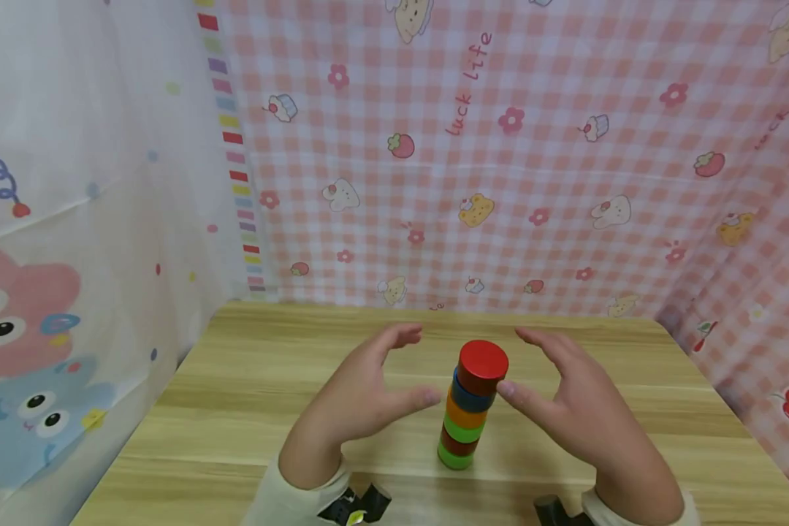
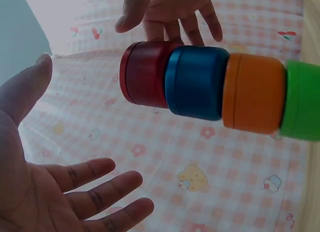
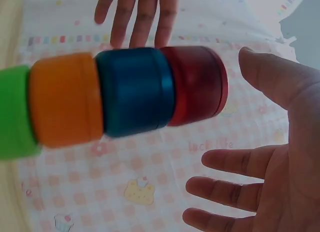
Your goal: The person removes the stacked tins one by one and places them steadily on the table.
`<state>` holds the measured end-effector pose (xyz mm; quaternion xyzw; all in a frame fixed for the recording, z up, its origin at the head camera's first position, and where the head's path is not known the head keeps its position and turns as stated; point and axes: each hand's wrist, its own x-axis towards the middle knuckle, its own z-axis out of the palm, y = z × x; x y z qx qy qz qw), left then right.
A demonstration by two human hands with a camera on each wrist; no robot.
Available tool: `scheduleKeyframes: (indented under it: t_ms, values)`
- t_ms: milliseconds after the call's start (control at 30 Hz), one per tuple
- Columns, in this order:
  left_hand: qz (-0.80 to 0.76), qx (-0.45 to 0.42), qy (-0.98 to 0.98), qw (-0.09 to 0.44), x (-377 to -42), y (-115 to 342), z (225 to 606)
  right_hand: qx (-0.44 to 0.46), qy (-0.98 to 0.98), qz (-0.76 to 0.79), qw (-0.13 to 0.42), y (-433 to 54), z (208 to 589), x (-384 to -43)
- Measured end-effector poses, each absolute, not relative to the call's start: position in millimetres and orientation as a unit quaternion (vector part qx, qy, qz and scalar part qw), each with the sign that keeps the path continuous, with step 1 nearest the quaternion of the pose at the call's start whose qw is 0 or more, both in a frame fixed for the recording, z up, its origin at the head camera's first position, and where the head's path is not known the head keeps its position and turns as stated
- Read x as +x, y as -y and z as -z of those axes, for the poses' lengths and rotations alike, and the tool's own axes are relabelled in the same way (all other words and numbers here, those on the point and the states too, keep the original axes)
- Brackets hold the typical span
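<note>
A tower of several small round lidded tins stands on the wooden table (image 1: 237,409), between my two hands. A red tin (image 1: 483,359) is at the top, above a blue tin (image 1: 471,391), an orange tin (image 1: 465,415) and a green tin (image 1: 463,432); a dark red tin (image 1: 459,446) and another green tin (image 1: 455,459) form the base. My left hand (image 1: 361,394) is spread at the tower's left side and holds nothing. Opposite it, my right hand (image 1: 575,402) is spread too, its thumb tip overlapping the red tin's edge in the head view. Both wrist views show their fingers apart from the tins.
Behind the table hangs a pink checked cloth (image 1: 375,241) with printed sweets and flowers, continuing along the right side. A white cloth (image 1: 118,241) with cartoon figures hangs at the left. Each sleeve carries a black wrist device, one (image 1: 375,501) near the left cuff.
</note>
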<state>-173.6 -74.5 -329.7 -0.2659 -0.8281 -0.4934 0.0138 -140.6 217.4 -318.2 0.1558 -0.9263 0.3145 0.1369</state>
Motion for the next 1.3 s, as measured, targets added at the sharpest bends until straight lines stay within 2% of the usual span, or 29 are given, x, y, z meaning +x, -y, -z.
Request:
scheduleKeyframes:
  t_ms: [167, 567, 1300]
  values:
    - [0.532, -0.275, 0.801, 0.008, -179.5, 64.3, 327.9, 0.167, 0.913, -0.34, 0.15, -209.8, 312.1, -141.3]
    - [0.524, -0.269, 0.805, -0.069, -180.8, 33.5, 346.4, 0.176, 0.905, -0.345, 0.174, -195.5, 316.0, -134.8]
    - [0.543, -0.291, 0.783, -0.087, -189.0, 19.2, 366.4, 0.201, 0.898, -0.356, 0.164, -186.6, 320.8, -143.1]
